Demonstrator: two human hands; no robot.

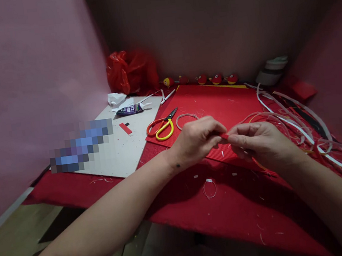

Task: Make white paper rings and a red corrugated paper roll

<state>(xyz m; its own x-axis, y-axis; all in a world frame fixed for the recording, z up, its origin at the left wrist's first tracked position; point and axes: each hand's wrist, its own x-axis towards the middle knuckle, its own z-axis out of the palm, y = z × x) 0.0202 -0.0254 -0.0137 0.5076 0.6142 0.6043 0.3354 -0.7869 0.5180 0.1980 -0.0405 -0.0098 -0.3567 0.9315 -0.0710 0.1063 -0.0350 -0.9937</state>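
My left hand [201,136] and my right hand [262,144] meet above the front edge of a red corrugated sheet [214,102]. Fingers and thumbs of both are closed on a small red strip [224,136], which looks like paper; most of it is hidden by the fingers. Scissors [166,126] with one red and one yellow handle lie to the left of my left hand, blades pointing away. Between them and the hand rests a thin ring of pale strip [186,120]. A small loop of thread [209,189] lies on the red cloth below the hands.
A pale board [141,142] at left bears a glue tube [129,109] and a red scrap [125,128]. Behind stand a red plastic bag [131,70], several small red-and-yellow figures [215,79] and a lidded cup [271,70]. Loose white strips [298,122] tangle at right.
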